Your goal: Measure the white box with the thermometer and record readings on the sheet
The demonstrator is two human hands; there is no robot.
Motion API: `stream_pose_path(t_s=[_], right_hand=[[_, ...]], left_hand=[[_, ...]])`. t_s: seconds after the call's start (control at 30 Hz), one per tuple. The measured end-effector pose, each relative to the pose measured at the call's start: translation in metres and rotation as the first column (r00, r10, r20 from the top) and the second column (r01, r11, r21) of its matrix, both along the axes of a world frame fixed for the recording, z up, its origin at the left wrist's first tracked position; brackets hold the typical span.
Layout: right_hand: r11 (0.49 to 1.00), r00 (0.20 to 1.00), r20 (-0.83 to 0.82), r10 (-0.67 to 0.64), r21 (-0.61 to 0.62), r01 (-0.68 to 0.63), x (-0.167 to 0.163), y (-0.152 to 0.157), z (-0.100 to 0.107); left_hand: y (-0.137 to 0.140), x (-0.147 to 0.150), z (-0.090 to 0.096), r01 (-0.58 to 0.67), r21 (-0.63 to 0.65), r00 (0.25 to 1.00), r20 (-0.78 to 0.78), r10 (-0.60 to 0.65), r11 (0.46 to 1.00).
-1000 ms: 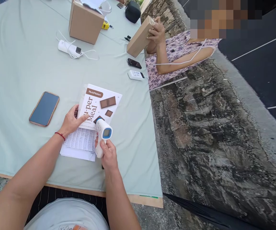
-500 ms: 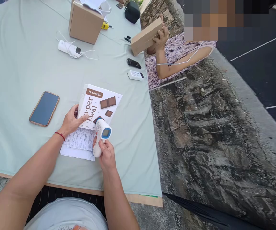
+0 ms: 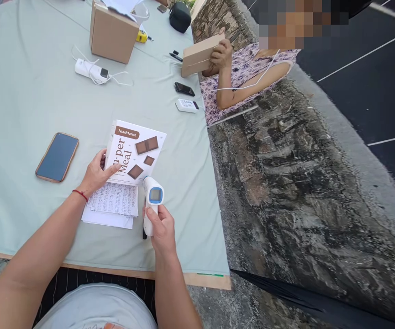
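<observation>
My left hand (image 3: 97, 173) grips the left side of a white NutriMotion box (image 3: 129, 148) with brown chocolate pictures, thumb across its front. The box is tilted, its lower edge over printed sheets of paper (image 3: 111, 201). In my right hand (image 3: 162, 228) is a white infrared thermometer (image 3: 152, 208) with a blue-rimmed screen. Its top end is close to the box's lower right corner; whether they touch I cannot tell. A dark pen-like thing (image 3: 144, 233) shows beside the thermometer's handle, mostly hidden.
A smartphone (image 3: 57, 156) lies left of my hands. Farther off are a white corded device (image 3: 91, 71), a cardboard box (image 3: 113, 34), a black case (image 3: 180, 17), a black device (image 3: 184, 89) and a white device (image 3: 186, 105). Another person's hand (image 3: 222, 55) holds a brown box (image 3: 199, 55) at the table's right edge.
My right hand has moved the thermometer to the right, off the front of the NutriMotion box, and turned it more upright. The other person's brown box has tilted. The view has shifted slightly.
</observation>
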State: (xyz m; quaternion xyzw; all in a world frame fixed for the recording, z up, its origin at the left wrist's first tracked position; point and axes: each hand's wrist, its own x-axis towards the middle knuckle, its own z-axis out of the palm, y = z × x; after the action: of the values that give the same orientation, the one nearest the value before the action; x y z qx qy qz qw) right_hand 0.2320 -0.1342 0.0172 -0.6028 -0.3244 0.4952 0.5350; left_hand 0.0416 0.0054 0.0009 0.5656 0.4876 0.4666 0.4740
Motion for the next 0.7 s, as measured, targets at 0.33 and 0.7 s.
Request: stream_pose_path(t_s=[0.33, 0.7], right_hand=[[0.994, 0.988, 0.115, -0.106, 0.015, 0.105, 0.025, -0.013, -0.003], [0.993, 0.981, 0.154, -0.116, 0.014, 0.116, 0.028, -0.011, -0.004]], left_hand=[[0.001, -0.002, 0.004, 0.027, -0.041, 0.998, 0.051, -0.025, 0.999], [0.0, -0.003, 0.005, 0.046, -0.034, 0.996, 0.074, -0.044, 0.998]])
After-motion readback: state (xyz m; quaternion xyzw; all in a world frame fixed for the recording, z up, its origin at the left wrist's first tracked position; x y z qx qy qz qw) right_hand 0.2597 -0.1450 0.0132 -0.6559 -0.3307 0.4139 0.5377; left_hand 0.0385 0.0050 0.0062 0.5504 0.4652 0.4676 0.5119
